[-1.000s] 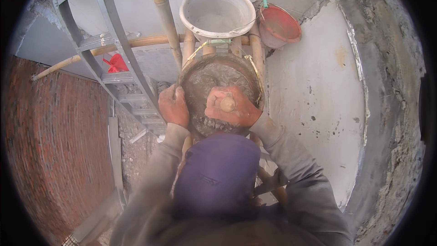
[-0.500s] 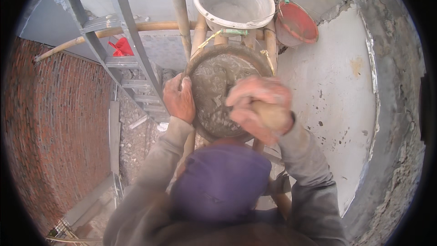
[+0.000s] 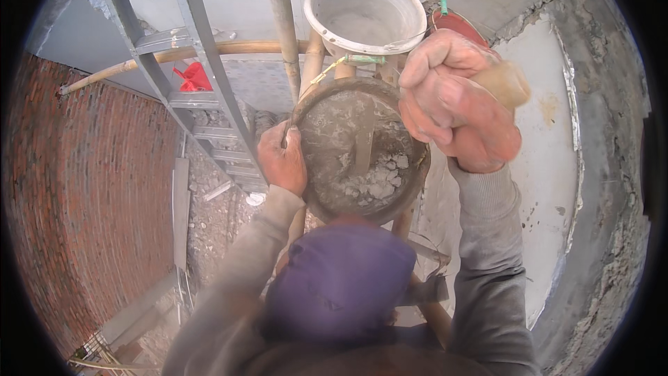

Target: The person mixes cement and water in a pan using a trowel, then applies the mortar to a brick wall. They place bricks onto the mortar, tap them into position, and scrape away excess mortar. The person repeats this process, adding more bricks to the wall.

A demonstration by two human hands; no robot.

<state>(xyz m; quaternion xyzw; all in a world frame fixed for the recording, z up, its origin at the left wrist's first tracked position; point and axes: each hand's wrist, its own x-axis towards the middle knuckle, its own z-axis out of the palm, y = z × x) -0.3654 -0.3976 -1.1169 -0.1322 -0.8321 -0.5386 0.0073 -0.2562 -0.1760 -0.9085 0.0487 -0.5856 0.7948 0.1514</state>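
Note:
A round, dark-rimmed bucket (image 3: 422,167) of wet grey mortar (image 3: 327,125) is in front of me on bamboo poles. Paler, crumbly lumps (image 3: 379,182) lie in its near right part. My left hand (image 3: 284,160) is closed on the left rim, thumb on top. Over the right rim, raised above the mortar, my right hand (image 3: 456,101) wraps round the thick, pale wooden handle (image 3: 504,85) of a tool. The working end of that tool is hidden, so its kind cannot be told. A straight, flat mark or strip shows in the mortar's middle.
Behind the mortar stands a white bucket (image 3: 314,10) with a wire handle. A red bucket (image 3: 460,24) hangs beside it, partly behind my right hand. A metal ladder (image 3: 209,49) leans at the left, near bamboo poles (image 3: 278,14) and a brick wall (image 3: 111,188). Rubble lies below.
My right hand has risen from over the mortar to the right rim with the wooden-handled tool, uncovering the pale lumps. The left hand keeps its hold on the rim. The view has shifted slightly.

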